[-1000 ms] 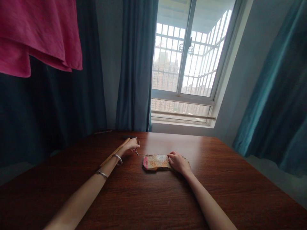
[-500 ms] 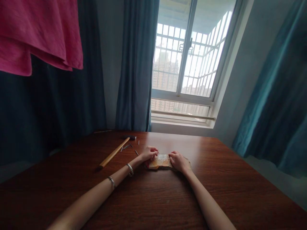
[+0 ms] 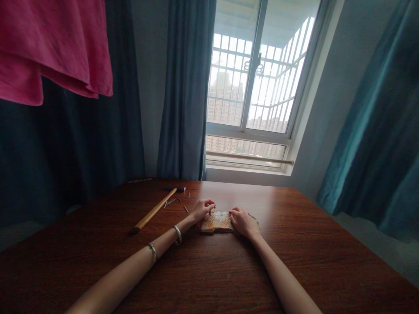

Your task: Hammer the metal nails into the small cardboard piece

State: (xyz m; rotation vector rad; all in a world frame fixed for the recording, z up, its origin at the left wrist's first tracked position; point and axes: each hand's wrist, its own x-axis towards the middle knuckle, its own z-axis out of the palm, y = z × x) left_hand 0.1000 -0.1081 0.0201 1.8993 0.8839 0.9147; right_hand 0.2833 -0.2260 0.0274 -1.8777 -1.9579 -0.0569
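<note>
Since a second ago, the left hand (image 3: 203, 210) has moved right, from beside the hammer (image 3: 156, 210) to the board (image 3: 220, 222), closed fingertips pinching a nail (image 3: 214, 208). The right hand (image 3: 242, 221), fingers bent, holds the board's right part on the table (image 3: 204, 270). Loose nails (image 3: 171, 201) lie farther left.

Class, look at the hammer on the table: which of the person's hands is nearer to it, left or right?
Left. The left hand is to the right of the hammer, apart from it; the right hand is farther right, on the patterned block.
</note>
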